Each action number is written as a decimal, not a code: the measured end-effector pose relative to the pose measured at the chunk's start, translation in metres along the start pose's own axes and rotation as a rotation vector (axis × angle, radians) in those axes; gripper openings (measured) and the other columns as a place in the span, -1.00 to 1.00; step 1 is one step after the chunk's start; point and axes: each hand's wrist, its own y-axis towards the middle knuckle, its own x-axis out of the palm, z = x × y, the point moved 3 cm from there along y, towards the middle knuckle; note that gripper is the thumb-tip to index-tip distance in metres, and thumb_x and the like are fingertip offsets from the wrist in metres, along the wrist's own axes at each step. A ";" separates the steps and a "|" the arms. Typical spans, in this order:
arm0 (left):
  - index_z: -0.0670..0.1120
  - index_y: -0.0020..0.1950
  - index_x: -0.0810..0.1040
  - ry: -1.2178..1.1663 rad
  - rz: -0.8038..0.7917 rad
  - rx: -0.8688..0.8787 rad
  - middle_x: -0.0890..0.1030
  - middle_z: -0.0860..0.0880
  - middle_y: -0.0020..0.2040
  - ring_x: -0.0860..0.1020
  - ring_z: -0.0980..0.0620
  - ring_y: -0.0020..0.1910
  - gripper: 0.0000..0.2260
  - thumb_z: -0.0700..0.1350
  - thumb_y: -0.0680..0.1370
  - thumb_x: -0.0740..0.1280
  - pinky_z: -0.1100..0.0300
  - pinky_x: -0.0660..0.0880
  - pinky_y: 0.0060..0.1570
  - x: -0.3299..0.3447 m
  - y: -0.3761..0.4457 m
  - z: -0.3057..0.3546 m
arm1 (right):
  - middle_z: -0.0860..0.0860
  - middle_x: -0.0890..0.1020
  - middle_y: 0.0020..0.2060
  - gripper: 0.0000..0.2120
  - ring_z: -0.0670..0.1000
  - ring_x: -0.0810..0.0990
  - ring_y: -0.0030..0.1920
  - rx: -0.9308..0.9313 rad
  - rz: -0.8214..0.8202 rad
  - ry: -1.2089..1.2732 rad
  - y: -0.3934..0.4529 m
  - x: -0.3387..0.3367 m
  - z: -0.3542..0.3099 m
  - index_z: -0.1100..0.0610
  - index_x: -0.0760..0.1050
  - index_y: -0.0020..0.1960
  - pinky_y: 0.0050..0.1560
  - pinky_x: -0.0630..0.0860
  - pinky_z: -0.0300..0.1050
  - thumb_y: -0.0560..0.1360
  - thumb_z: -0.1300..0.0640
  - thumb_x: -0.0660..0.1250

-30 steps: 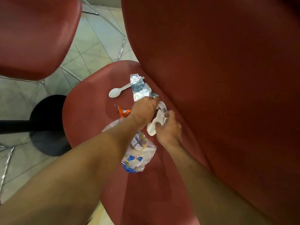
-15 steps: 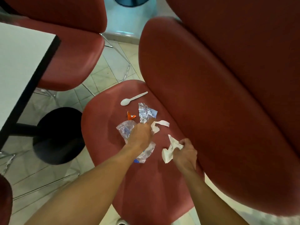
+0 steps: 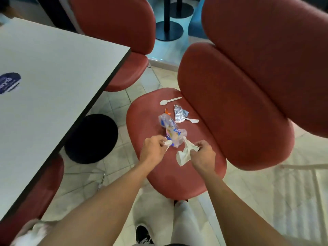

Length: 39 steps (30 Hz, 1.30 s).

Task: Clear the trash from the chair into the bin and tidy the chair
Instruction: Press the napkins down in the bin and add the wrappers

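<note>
A red chair seat (image 3: 150,174) carries the trash. My right hand (image 3: 202,154) grips a crumpled white napkin (image 3: 183,156) that hangs down over the seat. My left hand (image 3: 153,149) pinches a small white paper scrap (image 3: 167,143) at the edge of a clear printed plastic wrapper (image 3: 173,133). Farther back on the seat lie a white plastic spoon (image 3: 169,101), a silver foil wrapper (image 3: 179,115), a white plastic fork (image 3: 192,120) and a small orange scrap (image 3: 167,111). No bin is in view.
A white table (image 3: 53,86) with a black edge stands at the left, its round black base (image 3: 91,138) beside the chair. The chair's red backrest (image 3: 230,107) rises at the right. More red chairs (image 3: 115,32) stand behind. My shoe (image 3: 143,234) is on the tiled floor below.
The view has pulled back and up from the seat. Both hands came toward the seat's front: the right holding the napkin, the left now pinching a white scrap. The fork now lies uncovered.
</note>
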 end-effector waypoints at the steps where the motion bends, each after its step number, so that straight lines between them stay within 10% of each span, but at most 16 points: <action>1: -0.03 0.01 0.68 -0.037 0.013 -0.027 0.70 -0.01 -0.14 0.65 0.03 -0.12 -0.83 -0.10 0.42 0.47 0.24 0.52 -0.04 -0.008 -0.017 -0.010 | 0.07 0.65 -0.11 -0.79 0.09 0.53 -0.14 -0.019 -0.007 -0.003 -0.018 0.006 0.001 0.10 0.53 -0.04 -0.14 0.35 -0.21 0.38 0.31 0.27; 7: -0.01 -0.13 0.68 -0.182 0.053 -0.172 0.68 0.07 -0.17 0.62 0.13 -0.19 -0.90 -0.05 0.40 0.50 0.18 0.57 -0.04 -0.056 -0.116 -0.064 | 0.02 0.64 -0.10 -0.77 0.06 0.59 -0.09 -0.091 -0.063 0.009 -0.119 0.039 0.012 0.11 0.56 -0.03 -0.10 0.45 -0.18 0.36 0.32 0.29; 13: -0.07 -0.11 0.68 -0.297 0.144 -0.336 0.62 0.07 -0.22 0.57 0.17 -0.24 -0.88 -0.07 0.41 0.51 0.55 0.39 -0.35 -0.096 -0.193 -0.120 | 0.01 0.64 -0.14 -0.81 0.01 0.57 -0.16 -0.153 -0.191 -0.049 -0.182 0.066 0.014 0.09 0.55 -0.07 -0.21 0.43 -0.28 0.37 0.30 0.30; 19: -0.06 -0.11 0.67 -0.438 0.288 -0.452 0.68 0.00 -0.16 0.63 0.04 -0.17 -0.91 -0.15 0.41 0.51 0.18 0.58 -0.03 -0.123 -0.246 -0.163 | -0.02 0.60 -0.23 -0.80 0.09 0.63 -0.16 -0.227 -0.327 -0.080 -0.224 0.094 0.003 0.09 0.55 -0.08 -0.10 0.64 0.09 0.34 0.31 0.34; 30: 0.02 -0.14 0.65 -0.530 0.536 -0.635 0.67 0.05 -0.13 0.63 0.06 -0.11 -0.88 -0.19 0.42 0.46 0.12 0.59 0.00 -0.164 -0.348 -0.268 | 0.09 0.61 -0.23 -0.83 0.14 0.66 -0.20 -0.288 -0.583 -0.152 -0.311 0.173 0.007 0.13 0.51 -0.08 -0.15 0.63 0.19 0.41 0.36 0.31; 39: -0.14 -0.03 0.65 -0.439 0.635 -0.722 0.65 0.00 -0.17 0.57 0.15 -0.25 -0.87 -0.26 0.44 0.42 0.41 0.48 -0.15 -0.219 -0.380 -0.370 | -0.02 0.56 -0.31 -0.81 -0.03 0.53 -0.31 -0.425 -0.610 -0.360 -0.379 0.271 -0.016 0.10 0.54 -0.01 -0.33 0.46 -0.21 0.44 0.32 0.28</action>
